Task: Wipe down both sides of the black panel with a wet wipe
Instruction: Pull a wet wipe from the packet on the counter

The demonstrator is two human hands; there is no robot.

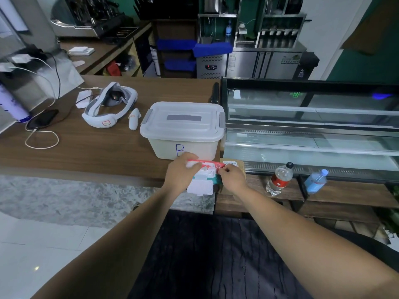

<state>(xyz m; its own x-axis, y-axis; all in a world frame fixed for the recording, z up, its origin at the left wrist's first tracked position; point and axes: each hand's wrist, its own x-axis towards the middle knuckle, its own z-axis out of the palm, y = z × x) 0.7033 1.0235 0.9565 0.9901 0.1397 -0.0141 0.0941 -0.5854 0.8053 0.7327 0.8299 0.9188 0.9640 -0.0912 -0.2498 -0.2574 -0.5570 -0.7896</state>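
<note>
- Nearest to me, under both outstretched forearms, lies the black panel (pixel 216 255), dark and grained, well below and in front of the plastic box (pixel 183 130) with its blue "B".
- Just in front of that box, at the counter's edge, sits the wet wipe pack (pixel 204 182), red along the top, its white flip lid facing me.
- At the pack's left end, the left hand (pixel 183 171) grips it, fingers curled over the top; something white shows at the fingertips, though I cannot tell whether it is a wipe.
- At the pack's right end, the right hand (pixel 233 178) pinches it between thumb and fingers.
- Left of the box rest a white headset (pixel 110 106) and a controller (pixel 134 119), with a phone (pixel 43 119) farther left on a cable.
- Right of the box stands a glass display case (pixel 313 126); below it, a red-labelled bottle (pixel 279 180) and a blue bottle (pixel 316 181) lean on a shelf.
</note>
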